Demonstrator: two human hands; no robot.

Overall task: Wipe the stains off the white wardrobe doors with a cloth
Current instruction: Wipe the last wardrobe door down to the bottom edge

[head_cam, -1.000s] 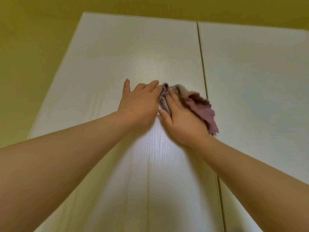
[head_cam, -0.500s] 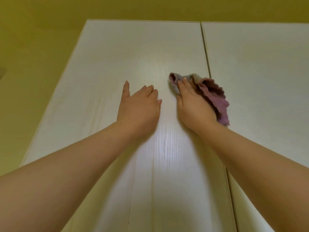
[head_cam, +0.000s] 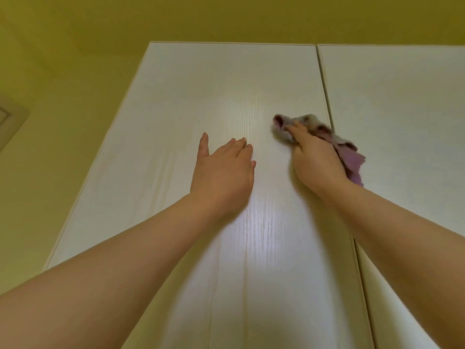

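Two white wardrobe doors fill the view, the left door (head_cam: 201, 91) and the right door (head_cam: 402, 109), split by a narrow gap. My right hand (head_cam: 317, 159) presses a crumpled pink-and-grey cloth (head_cam: 352, 159) flat against the left door, close to the gap, high up. The cloth bunches out past the fingertips and trails down to the right of the hand. My left hand (head_cam: 224, 172) rests flat on the left door, fingers straight, a little lower and to the left of the right hand. No stain is plainly visible on the doors.
A yellow wall (head_cam: 63, 71) surrounds the wardrobe above and to the left. A piece of pale trim (head_cam: 10, 122) shows at the left edge. Light glares off the left door below my hands.
My right hand has slid the cloth up and to the right, away from my left hand, toward the gap between the doors. The left hand has stayed flat in place.
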